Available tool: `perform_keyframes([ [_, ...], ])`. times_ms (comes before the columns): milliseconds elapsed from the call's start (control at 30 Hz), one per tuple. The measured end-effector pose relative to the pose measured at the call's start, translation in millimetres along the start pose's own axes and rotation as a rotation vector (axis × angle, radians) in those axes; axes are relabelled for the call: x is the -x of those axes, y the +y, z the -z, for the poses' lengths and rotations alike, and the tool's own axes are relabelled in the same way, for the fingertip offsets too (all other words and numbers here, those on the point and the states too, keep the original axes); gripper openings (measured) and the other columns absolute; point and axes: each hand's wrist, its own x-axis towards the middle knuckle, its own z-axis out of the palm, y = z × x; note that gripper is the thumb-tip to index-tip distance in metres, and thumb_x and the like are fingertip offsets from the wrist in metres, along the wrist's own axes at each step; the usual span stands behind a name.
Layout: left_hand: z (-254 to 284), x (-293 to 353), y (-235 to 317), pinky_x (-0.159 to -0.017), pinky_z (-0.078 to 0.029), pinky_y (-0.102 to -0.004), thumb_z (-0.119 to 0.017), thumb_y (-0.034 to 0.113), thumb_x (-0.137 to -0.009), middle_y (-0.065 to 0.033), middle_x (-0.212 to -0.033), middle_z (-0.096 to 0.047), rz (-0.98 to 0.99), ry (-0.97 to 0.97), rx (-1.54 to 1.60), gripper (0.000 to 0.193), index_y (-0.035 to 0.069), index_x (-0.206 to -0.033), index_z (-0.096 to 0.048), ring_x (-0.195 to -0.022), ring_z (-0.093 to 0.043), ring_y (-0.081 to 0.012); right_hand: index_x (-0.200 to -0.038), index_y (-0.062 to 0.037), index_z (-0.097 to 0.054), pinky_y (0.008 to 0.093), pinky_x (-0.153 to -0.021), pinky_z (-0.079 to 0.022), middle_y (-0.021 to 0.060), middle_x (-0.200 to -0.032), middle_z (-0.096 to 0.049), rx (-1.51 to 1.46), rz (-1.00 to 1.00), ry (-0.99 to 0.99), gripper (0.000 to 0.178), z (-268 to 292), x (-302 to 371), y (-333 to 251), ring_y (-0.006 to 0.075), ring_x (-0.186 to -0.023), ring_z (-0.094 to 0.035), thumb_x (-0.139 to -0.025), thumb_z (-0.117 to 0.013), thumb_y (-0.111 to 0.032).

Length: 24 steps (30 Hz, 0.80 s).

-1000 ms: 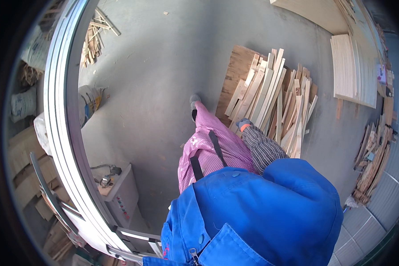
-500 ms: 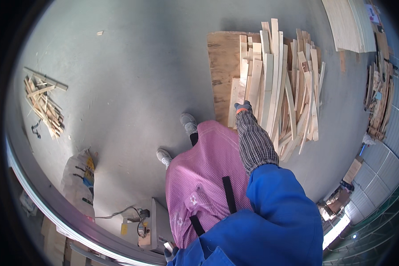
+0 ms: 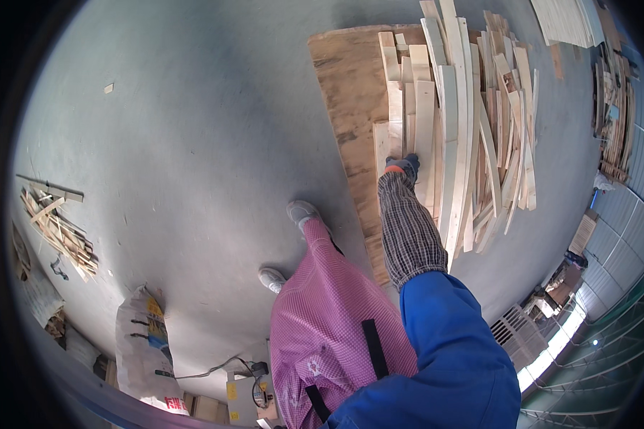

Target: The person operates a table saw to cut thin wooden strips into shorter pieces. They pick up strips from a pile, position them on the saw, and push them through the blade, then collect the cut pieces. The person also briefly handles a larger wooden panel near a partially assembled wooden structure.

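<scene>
My right hand [image 3: 402,166], in a dark glove with an orange band, reaches down to the left side of a pile of pale wooden strips [image 3: 447,136]. Its fingers close round the near end of one wooden strip [image 3: 396,118], thumb on the left and fingers on the right. How far they wrap beneath is hidden. Just left of the hand lies a shorter strip [image 3: 381,136]. The pile rests on a brown plywood sheet [image 3: 340,93] on the floor. My left hand is out of view.
A small heap of wood offcuts [image 3: 59,225] lies at the far left. Nearer stand a white sack [image 3: 142,343] and a grey box-like machine [image 3: 245,393] with a cable. Stacked boards [image 3: 569,21] are at the back right. A pink apron [image 3: 329,314] hangs over my legs.
The view has shifted, with the sack showing more fully. My right hand has moved slightly along the pile onto a strip. My left hand, earlier at the lower edge, has left view.
</scene>
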Motion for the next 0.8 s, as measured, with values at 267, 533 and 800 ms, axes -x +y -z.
perform_keyframes([
  [267, 16, 28, 6, -0.059, -0.047, -0.0400, -0.070, 0.037, -0.087, -0.0158, -0.091, -0.067, -0.023, -0.016, 0.049, 0.047, 0.007, -0.121, -0.057, -0.069, -0.061, -0.0279, -0.108, -0.0070, -0.064, 0.0424, -0.088, -0.052, 0.0148, -0.113, -0.065, -0.034, 0.318, -0.037, 0.047, 2, -11, 11, 0.0301, -0.103, -0.064, -0.075, -0.077, -0.038],
  [533, 56, 32, 9, -0.056, -0.051, -0.0293, -0.064, 0.006, -0.078, -0.0082, -0.086, -0.059, -0.205, 0.054, 0.207, 0.045, 0.000, -0.120, -0.051, -0.065, -0.060, -0.0178, -0.106, -0.0091, -0.066, 0.0293, -0.076, -0.051, -0.0029, -0.089, -0.068, -1.183, 0.111, -0.835, 0.037, 80, 82, 42, 0.0114, -0.082, -0.064, -0.076, -0.082, -0.021],
  [800, 46, 103, 164, -0.057, -0.050, -0.0290, -0.061, 0.011, -0.084, -0.0094, -0.083, -0.060, -0.447, -0.208, 0.576, 0.044, -0.002, -0.123, -0.046, -0.064, -0.061, -0.0174, -0.112, -0.0045, -0.060, 0.0271, -0.084, -0.052, 0.0019, -0.099, -0.064, -1.492, 0.169, -1.568, 0.020, 283, 238, 99, 0.0129, -0.094, -0.061, -0.094, -0.062, -0.013],
])
